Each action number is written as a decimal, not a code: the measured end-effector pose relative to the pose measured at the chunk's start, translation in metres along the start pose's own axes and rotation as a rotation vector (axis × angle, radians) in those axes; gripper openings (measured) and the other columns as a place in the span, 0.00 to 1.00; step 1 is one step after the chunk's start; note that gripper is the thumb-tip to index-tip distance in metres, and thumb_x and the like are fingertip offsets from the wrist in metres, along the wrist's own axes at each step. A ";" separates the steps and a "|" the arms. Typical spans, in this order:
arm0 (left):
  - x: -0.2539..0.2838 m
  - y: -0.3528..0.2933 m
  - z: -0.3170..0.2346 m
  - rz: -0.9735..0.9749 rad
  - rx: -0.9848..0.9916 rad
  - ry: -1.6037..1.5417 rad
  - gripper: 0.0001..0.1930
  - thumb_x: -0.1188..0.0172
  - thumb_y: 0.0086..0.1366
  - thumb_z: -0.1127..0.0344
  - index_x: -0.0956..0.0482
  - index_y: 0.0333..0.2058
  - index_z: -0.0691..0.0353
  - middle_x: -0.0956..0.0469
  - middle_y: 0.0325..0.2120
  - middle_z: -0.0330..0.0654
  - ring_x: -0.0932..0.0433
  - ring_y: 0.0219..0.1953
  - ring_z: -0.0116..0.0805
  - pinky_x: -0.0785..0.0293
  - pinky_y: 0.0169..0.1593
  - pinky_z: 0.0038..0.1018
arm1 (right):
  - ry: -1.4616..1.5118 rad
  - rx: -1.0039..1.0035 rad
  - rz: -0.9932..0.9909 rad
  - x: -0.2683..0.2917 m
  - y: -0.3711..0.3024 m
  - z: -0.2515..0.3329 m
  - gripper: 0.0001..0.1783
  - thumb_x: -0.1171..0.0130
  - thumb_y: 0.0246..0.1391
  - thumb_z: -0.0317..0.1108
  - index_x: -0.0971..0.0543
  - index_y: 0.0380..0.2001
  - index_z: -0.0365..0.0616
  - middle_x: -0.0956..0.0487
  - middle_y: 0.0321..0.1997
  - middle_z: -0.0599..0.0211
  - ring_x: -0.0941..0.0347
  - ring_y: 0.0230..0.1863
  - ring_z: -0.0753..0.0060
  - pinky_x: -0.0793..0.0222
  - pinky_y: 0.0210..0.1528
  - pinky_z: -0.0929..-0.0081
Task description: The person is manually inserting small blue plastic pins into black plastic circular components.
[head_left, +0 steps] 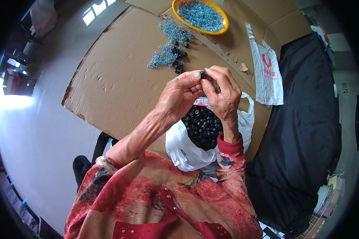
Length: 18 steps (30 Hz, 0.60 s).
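Between the fingertips of both hands is a small round black plastic piece (203, 74), like a cap with a hollow. My left hand (178, 94) pinches it from the left with thumb and forefinger. My right hand (224, 92) closes on it from the right; whether a smaller part is also in those fingers, I cannot make out. Under my hands, a white plastic bag (178, 149) stands open, full of similar black pieces (203, 126). Just beyond my fingers, small clear-blue pieces (163, 57) lie in a loose pile, with several black pieces (176, 51) along its right side.
A yellow bowl (226, 24) filled with blue pieces (199, 16) stands at the far side of the cardboard (115, 63). A flattened white plastic bag (269, 79) lies at the right, beside black cloth (303, 115). A cardboard scrap (243, 67) lies near the seam.
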<state>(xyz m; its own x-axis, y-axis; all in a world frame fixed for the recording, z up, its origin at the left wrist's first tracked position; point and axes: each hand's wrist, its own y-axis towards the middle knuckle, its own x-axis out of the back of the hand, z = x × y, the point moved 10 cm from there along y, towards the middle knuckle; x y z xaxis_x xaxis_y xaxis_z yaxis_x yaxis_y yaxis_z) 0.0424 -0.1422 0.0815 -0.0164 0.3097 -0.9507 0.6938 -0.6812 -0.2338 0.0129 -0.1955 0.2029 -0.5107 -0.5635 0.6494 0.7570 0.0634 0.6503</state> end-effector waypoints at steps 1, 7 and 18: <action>0.005 -0.003 0.000 0.004 0.017 0.053 0.10 0.47 0.62 0.69 0.29 0.39 0.69 0.25 0.34 0.42 0.26 0.36 0.28 0.29 0.46 0.25 | 0.020 -0.039 0.069 -0.003 -0.003 -0.003 0.18 0.37 0.38 0.23 0.25 0.38 0.39 0.24 0.34 0.60 0.27 0.34 0.62 0.30 0.36 0.70; 0.024 -0.026 0.019 0.036 0.137 0.324 0.07 0.44 0.60 0.68 0.23 0.34 0.65 0.23 0.28 0.40 0.25 0.31 0.26 0.27 0.42 0.25 | 0.185 -0.436 0.038 0.028 -0.034 -0.059 0.15 0.36 0.43 0.30 0.23 0.37 0.39 0.23 0.34 0.63 0.26 0.35 0.73 0.32 0.40 0.78; -0.029 -0.062 0.063 0.629 -0.237 1.552 0.11 0.39 0.55 0.68 0.23 0.37 0.66 0.23 0.35 0.44 0.24 0.39 0.39 0.28 0.43 0.31 | 0.149 -0.540 0.111 0.015 -0.035 -0.089 0.09 0.39 0.46 0.31 0.22 0.32 0.38 0.22 0.28 0.65 0.27 0.31 0.75 0.33 0.35 0.79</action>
<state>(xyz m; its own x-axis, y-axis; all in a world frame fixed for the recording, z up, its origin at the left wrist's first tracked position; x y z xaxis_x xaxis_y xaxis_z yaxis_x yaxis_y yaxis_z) -0.0454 -0.1512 0.1107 0.8557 0.4597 0.2377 0.4048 -0.8807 0.2460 0.0155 -0.2796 0.1549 -0.3827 -0.6903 0.6140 0.9238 -0.2788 0.2623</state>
